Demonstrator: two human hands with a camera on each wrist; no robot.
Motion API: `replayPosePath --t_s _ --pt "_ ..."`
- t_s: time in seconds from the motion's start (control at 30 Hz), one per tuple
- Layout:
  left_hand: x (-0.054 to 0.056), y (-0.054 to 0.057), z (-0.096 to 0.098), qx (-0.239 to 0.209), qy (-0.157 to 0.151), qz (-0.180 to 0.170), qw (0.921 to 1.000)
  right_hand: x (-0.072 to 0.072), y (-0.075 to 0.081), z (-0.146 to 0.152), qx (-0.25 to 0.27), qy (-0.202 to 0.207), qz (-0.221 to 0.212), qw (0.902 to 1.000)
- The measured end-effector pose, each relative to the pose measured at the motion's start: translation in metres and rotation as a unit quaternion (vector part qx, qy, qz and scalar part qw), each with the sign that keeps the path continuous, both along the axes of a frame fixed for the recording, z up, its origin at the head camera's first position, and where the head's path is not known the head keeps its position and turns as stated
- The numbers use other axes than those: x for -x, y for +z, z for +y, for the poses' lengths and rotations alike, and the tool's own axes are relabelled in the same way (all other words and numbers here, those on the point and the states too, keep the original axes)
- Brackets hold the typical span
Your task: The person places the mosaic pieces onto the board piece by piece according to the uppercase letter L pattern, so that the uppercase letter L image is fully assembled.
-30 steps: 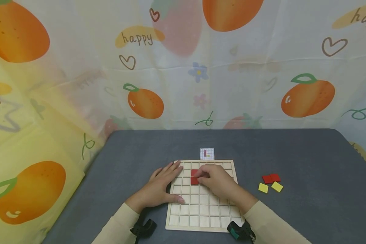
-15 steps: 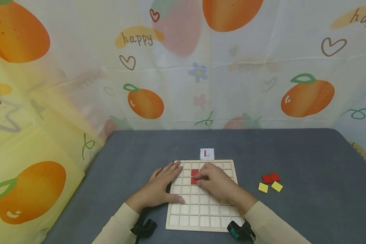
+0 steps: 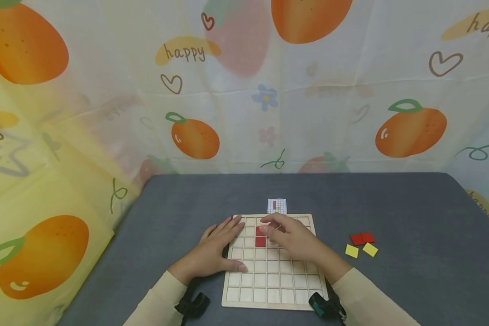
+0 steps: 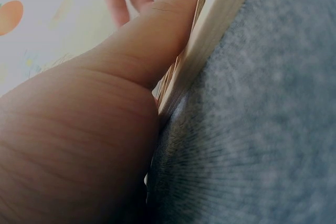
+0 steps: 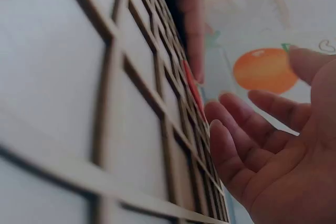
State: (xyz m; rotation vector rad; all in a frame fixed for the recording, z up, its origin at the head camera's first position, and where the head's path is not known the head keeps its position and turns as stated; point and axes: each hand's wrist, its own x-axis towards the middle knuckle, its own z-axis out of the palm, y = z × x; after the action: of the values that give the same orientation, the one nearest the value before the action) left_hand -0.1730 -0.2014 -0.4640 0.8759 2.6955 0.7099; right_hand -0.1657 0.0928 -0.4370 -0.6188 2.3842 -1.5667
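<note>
A pale wooden grid board (image 3: 273, 281) lies on the grey table. Two red square tiles sit in neighbouring cells of one column, the far one (image 3: 259, 231) partly behind my right thumb and the near one (image 3: 261, 242) in full sight. My left hand (image 3: 216, 251) rests with spread fingers on the board's left side; in the left wrist view its thumb (image 4: 163, 30) lies over the wooden edge. Just above the red tiles hovers my right hand (image 3: 291, 237), its thumb and fingers apart. The right wrist view shows those fingers (image 5: 236, 140) loosely bent and holding nothing.
Right of the board lie two red tiles (image 3: 361, 238), edges together, and two yellow tiles (image 3: 352, 251) close by. A small printed grid card (image 3: 277, 206) with a coloured pattern touches the board's far edge. Behind the table hangs a fruit-print cloth (image 3: 322, 113).
My right hand has let go of the near red tile and lifted slightly away toward the far side, uncovering that tile in its cell. The left hand stays put.
</note>
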Motion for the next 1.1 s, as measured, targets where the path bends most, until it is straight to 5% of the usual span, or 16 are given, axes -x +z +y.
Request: replayPosePath --t_s 0.37,1.1 --pt "0.0 0.002 0.002 0.005 0.006 -0.003 1.0 0.002 0.022 0.028 0.088 0.019 -0.024 0.9956" --pt "-0.001 0.001 0.0 -0.001 0.004 -0.009 1.0 -0.013 0.024 0.119 0.08 0.01 0.04 0.996"
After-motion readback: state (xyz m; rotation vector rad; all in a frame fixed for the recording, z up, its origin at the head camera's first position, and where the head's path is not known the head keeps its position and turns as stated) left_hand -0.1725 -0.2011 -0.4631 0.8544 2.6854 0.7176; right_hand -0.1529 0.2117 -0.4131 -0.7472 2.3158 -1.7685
